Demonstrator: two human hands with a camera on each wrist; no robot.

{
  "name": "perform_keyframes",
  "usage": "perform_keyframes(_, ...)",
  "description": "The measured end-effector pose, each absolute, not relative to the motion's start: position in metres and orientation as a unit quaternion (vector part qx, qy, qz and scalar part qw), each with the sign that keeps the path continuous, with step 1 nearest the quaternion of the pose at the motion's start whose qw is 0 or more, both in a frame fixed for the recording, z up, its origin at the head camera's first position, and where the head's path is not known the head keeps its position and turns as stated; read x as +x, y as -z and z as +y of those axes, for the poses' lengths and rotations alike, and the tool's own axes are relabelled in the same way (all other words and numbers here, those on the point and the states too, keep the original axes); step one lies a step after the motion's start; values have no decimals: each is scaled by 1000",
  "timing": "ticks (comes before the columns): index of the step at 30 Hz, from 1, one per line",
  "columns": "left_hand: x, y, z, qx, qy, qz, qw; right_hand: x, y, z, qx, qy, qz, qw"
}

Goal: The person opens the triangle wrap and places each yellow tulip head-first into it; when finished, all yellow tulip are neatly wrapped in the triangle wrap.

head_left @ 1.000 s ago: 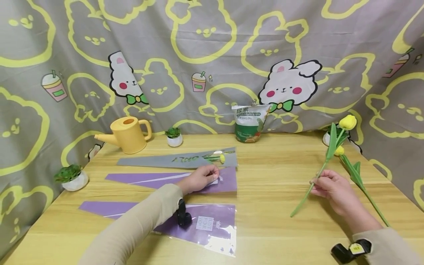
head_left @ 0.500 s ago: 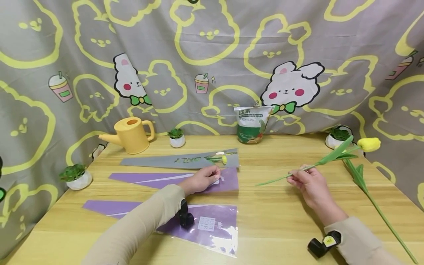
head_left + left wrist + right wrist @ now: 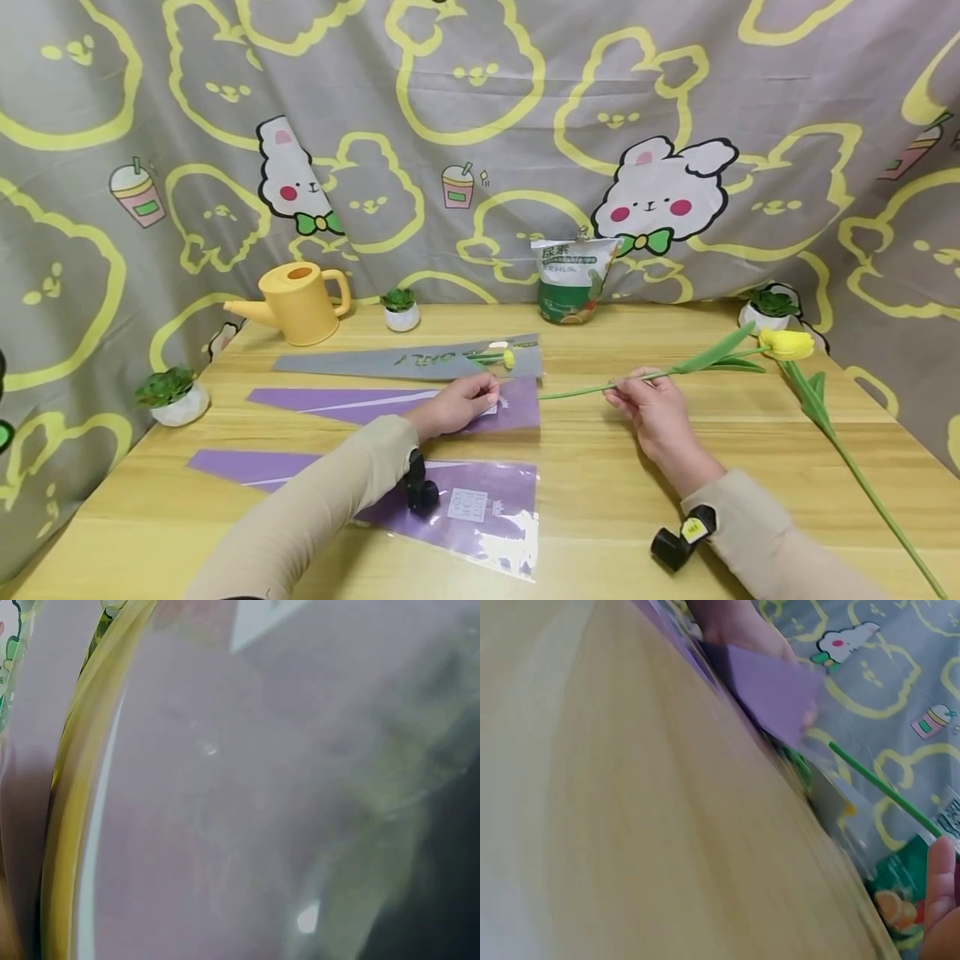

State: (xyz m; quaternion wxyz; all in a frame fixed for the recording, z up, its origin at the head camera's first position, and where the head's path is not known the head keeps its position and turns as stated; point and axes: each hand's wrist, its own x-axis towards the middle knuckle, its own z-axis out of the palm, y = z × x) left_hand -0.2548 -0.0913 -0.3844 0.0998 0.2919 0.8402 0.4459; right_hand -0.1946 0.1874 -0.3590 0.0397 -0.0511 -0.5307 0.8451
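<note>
Held tulip was poised over the counter, its stem pinched between the fingers of the right hand and its lower end pointed left, just beside the mouth of the middle purple sleeve. That mouth was pinched at its right end between the thumb and fingers of the left hand (little could be made out in the left wrist view).

The work was judged about a third done: a sleeved tulip was seen apparently inside the far grey sleeve. The second insertion was judged not yet begun, since no stem was seen within the film. Left to be done, it seemed, were the loose tulip, laid at the right, and the near purple sleeve, in which no flower was seen.

Three tulips and three sleeves were counted, besides three potted succulents, one watering can and one green-and-white pouch, both placed far back.
</note>
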Motion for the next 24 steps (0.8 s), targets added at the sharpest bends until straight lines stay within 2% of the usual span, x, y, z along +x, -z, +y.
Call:
perform_keyframes(9,-256,385,-92,290,-446,841,102,-197,365,162,-70,-840,-538,2)
perform_keyframes(24,-255,386,-91,289,-449,839,102,-199,373,126,-74,-833,-548,-20)
